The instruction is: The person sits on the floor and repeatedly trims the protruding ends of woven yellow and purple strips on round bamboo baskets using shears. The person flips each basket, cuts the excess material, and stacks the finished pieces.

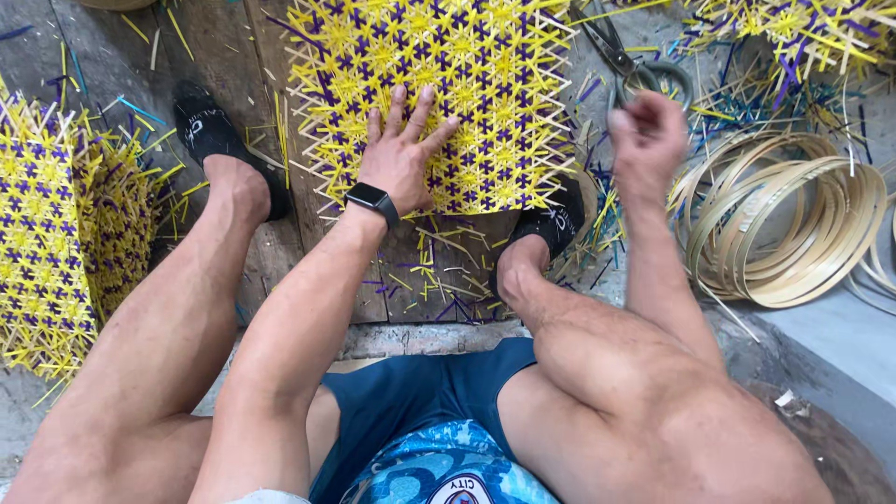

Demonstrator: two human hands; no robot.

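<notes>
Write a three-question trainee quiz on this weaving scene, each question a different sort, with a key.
1. True or false: the left hand lies flat on the yellow and purple woven mat.
2. What lies nearest the raised right hand? A. scissors B. hammer C. paint tin
3. Fill in: right of the right forearm lie coiled pale ____.

Key: 1 true. 2 A. 3 strips. The right hand is blurred, so whether it holds anything cannot be told.
</notes>
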